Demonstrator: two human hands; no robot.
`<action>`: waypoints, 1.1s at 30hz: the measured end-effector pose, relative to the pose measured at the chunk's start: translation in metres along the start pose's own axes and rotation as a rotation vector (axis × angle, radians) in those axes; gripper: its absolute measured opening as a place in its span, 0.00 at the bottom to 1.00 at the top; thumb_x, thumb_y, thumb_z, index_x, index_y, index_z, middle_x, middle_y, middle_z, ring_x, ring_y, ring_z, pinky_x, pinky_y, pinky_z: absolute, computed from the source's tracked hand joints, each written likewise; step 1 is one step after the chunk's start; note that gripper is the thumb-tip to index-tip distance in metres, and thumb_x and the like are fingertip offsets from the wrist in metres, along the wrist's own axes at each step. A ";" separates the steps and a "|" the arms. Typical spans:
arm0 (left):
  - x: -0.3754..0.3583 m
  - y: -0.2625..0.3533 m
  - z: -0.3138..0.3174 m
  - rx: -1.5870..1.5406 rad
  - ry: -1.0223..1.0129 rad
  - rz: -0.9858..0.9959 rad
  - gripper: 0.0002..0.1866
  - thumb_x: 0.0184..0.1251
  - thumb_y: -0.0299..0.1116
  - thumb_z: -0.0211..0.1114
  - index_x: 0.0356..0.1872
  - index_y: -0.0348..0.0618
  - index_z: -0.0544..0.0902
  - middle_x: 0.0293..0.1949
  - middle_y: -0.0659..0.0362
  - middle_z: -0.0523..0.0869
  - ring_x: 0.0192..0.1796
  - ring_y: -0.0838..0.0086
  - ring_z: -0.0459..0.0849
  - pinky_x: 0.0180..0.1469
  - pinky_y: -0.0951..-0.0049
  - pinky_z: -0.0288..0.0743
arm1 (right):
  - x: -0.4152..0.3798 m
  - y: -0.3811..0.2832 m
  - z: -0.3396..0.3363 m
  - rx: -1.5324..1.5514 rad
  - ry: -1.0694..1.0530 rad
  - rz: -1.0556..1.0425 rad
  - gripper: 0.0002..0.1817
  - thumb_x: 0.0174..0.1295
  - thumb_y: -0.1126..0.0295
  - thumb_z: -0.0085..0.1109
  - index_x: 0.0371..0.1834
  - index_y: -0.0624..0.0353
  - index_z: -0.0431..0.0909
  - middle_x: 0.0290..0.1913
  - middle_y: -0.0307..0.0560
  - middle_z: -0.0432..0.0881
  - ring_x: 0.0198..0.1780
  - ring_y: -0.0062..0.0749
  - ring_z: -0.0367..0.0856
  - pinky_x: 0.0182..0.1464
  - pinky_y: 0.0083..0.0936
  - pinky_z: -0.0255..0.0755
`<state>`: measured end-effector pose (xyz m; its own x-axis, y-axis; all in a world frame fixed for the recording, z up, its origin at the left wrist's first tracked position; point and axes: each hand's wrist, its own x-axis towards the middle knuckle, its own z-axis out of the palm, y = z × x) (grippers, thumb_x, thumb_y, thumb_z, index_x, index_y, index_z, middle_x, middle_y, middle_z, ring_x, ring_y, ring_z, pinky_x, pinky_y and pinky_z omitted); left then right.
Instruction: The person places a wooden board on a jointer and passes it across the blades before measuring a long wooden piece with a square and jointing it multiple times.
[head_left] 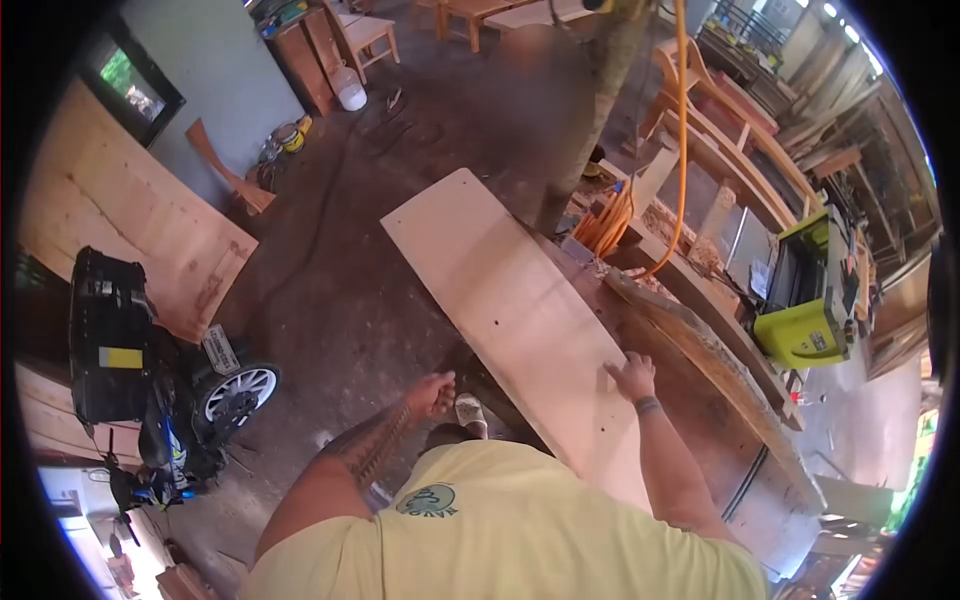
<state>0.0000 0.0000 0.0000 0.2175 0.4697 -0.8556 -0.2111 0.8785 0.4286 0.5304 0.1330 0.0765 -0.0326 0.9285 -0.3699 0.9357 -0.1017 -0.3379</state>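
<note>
A long pale wooden board (pixel 520 310) with several small dark holes slants away in front of me. On its right edge rests my right hand (pixel 632 377), fingers spread over the surface. My left hand (pixel 431 395) hangs in the air left of the board, apart from it, with its fingers curled closed. Whether anything small sits inside those fingers cannot be made out. Below the left hand, a shoe (pixel 470 412) shows on the floor.
A rough-edged slab (pixel 715 375) lies right of the board, near a green planer-like machine (pixel 800 340). An orange cord (pixel 682 150) hangs beside a post (pixel 600 110). At left stand a motorcycle (pixel 165 400) and a wide wooden panel (pixel 130 215). A chair (pixel 362 40) stands at the back.
</note>
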 end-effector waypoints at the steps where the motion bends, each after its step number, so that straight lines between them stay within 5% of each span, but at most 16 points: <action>1: 0.012 0.003 0.022 -0.064 0.018 0.042 0.36 0.78 0.64 0.73 0.71 0.47 0.79 0.56 0.53 0.85 0.54 0.61 0.87 0.63 0.51 0.84 | -0.003 -0.012 -0.016 -0.086 -0.010 0.046 0.58 0.64 0.24 0.70 0.76 0.70 0.73 0.75 0.68 0.78 0.76 0.64 0.75 0.79 0.51 0.70; 2: 0.024 0.010 0.044 -0.122 0.035 0.083 0.36 0.77 0.64 0.74 0.71 0.48 0.80 0.55 0.56 0.86 0.51 0.63 0.88 0.63 0.51 0.82 | -0.003 -0.012 -0.029 -0.167 -0.015 0.097 0.60 0.63 0.22 0.70 0.72 0.75 0.75 0.73 0.69 0.80 0.75 0.63 0.76 0.78 0.50 0.71; 3: 0.001 0.030 -0.013 -0.138 0.064 0.095 0.34 0.78 0.64 0.74 0.68 0.48 0.81 0.53 0.56 0.86 0.53 0.63 0.88 0.63 0.51 0.82 | -0.004 -0.071 0.007 -0.135 -0.019 0.067 0.62 0.62 0.21 0.70 0.73 0.76 0.75 0.73 0.70 0.79 0.75 0.64 0.76 0.78 0.51 0.71; 8: -0.022 0.049 0.067 -0.233 0.049 0.114 0.29 0.77 0.64 0.75 0.61 0.52 0.84 0.48 0.59 0.89 0.57 0.61 0.87 0.63 0.49 0.81 | -0.027 -0.064 -0.003 -0.183 -0.126 0.185 0.67 0.59 0.18 0.70 0.74 0.79 0.73 0.75 0.73 0.76 0.77 0.67 0.74 0.80 0.51 0.71; 11: 0.007 0.037 0.058 -0.269 0.047 0.017 0.31 0.75 0.66 0.75 0.62 0.52 0.85 0.53 0.58 0.90 0.59 0.61 0.87 0.64 0.47 0.80 | -0.058 -0.074 0.017 -0.119 -0.099 0.242 0.68 0.59 0.17 0.69 0.76 0.79 0.72 0.76 0.75 0.75 0.80 0.66 0.72 0.82 0.50 0.68; 15: 0.017 0.048 0.050 -0.427 0.012 -0.003 0.32 0.79 0.64 0.72 0.71 0.55 0.85 0.63 0.57 0.91 0.64 0.60 0.87 0.71 0.47 0.79 | -0.092 -0.068 0.035 -0.073 -0.069 0.258 0.68 0.59 0.16 0.69 0.78 0.75 0.71 0.77 0.72 0.75 0.82 0.65 0.71 0.83 0.50 0.67; 17: 0.045 0.055 0.039 -0.329 0.157 0.334 0.42 0.75 0.63 0.75 0.79 0.47 0.78 0.70 0.54 0.88 0.70 0.58 0.86 0.71 0.46 0.81 | -0.107 -0.069 0.042 -0.070 -0.082 0.276 0.67 0.58 0.16 0.70 0.78 0.73 0.72 0.76 0.71 0.75 0.81 0.65 0.71 0.83 0.51 0.67; 19: 0.085 0.064 0.001 -0.225 0.140 0.454 0.44 0.79 0.65 0.69 0.82 0.41 0.75 0.74 0.53 0.86 0.74 0.59 0.85 0.76 0.47 0.78 | -0.121 -0.070 0.043 -0.054 -0.082 0.317 0.66 0.57 0.17 0.71 0.77 0.72 0.73 0.76 0.69 0.75 0.81 0.65 0.71 0.83 0.52 0.66; 21: 0.058 0.074 0.003 -0.350 -0.021 0.355 0.46 0.82 0.68 0.62 0.85 0.43 0.71 0.81 0.53 0.80 0.80 0.57 0.79 0.82 0.47 0.74 | -0.145 -0.070 0.052 -0.005 -0.050 0.357 0.65 0.55 0.18 0.73 0.75 0.70 0.75 0.76 0.68 0.75 0.81 0.64 0.71 0.83 0.53 0.67; 24: -0.006 0.094 0.043 -0.240 0.303 0.289 0.49 0.84 0.72 0.54 0.90 0.44 0.65 0.88 0.53 0.70 0.87 0.54 0.69 0.87 0.47 0.66 | -0.162 -0.069 0.053 0.065 -0.041 0.373 0.62 0.53 0.20 0.76 0.71 0.70 0.77 0.74 0.69 0.77 0.78 0.63 0.74 0.80 0.54 0.69; 27: 0.005 0.077 0.017 -0.198 0.027 0.366 0.51 0.84 0.75 0.52 0.92 0.46 0.59 0.92 0.54 0.62 0.91 0.52 0.60 0.90 0.45 0.60 | -0.177 -0.067 0.051 0.126 -0.009 0.343 0.59 0.51 0.22 0.78 0.67 0.67 0.78 0.71 0.66 0.81 0.76 0.62 0.76 0.78 0.54 0.69; 33: -0.021 0.074 0.033 -0.186 0.029 0.434 0.52 0.84 0.78 0.48 0.93 0.50 0.57 0.92 0.52 0.62 0.90 0.50 0.61 0.91 0.41 0.56 | -0.223 -0.055 0.002 0.193 0.036 0.308 0.55 0.57 0.18 0.71 0.64 0.63 0.81 0.61 0.60 0.89 0.69 0.60 0.80 0.73 0.56 0.70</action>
<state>0.0108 0.0577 0.0595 0.0459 0.7850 -0.6178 -0.4439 0.5700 0.6914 0.4860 -0.0689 0.1758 0.2559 0.8557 -0.4498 0.8161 -0.4407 -0.3740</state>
